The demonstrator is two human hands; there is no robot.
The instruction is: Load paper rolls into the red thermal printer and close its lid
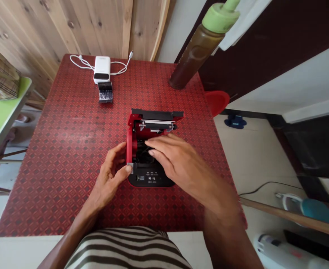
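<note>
A small red and black printer [150, 175] sits on the table with its lid [158, 116] raised toward the far side. My left hand [111, 175] grips its left side, the thumb on the front corner by a grey patch and the fingers along the wall. Dark, cable-like strands [144, 155] lie inside the compartment. My right hand [172, 151] reaches over the right side, with thumb and forefinger close together above those strands. What those fingertips hold, if anything, cannot be made out.
On the red patterned table [69, 149] lie a white power bank [102, 67] with a white cable [122, 69] and a small black packet [105, 93]. A tall brown bottle [194, 52] with a green cap stands at the far right. A red stool [217, 102] is beyond the edge.
</note>
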